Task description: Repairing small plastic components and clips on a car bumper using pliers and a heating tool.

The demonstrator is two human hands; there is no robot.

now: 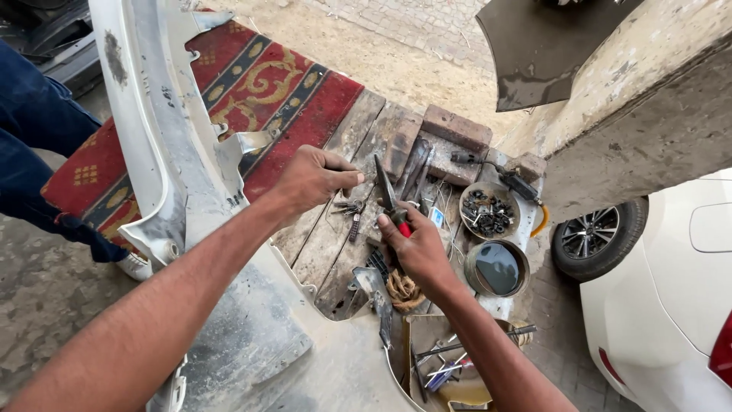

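Observation:
My right hand [415, 248] grips a pair of snips with red handles [390, 200], blades pointing up and away over a worn wooden bench [335, 252]. My left hand [311, 180] is closed, fingertips pinched on something too small to make out, just left of the blades. A bunch of keys [352, 212] lies on the bench below the left hand. A white car bumper [164, 152] lies across the bench's left side under my left forearm.
A red patterned rug [267, 84] covers the bench's far part. Bricks [456, 128], a bowl of bolts [488, 212], a round tin [497, 268], a rope coil [402, 290] and a box of tools [446, 362] sit right. A white car [663, 305] is parked right; a person's blue trouser leg [38, 145] left.

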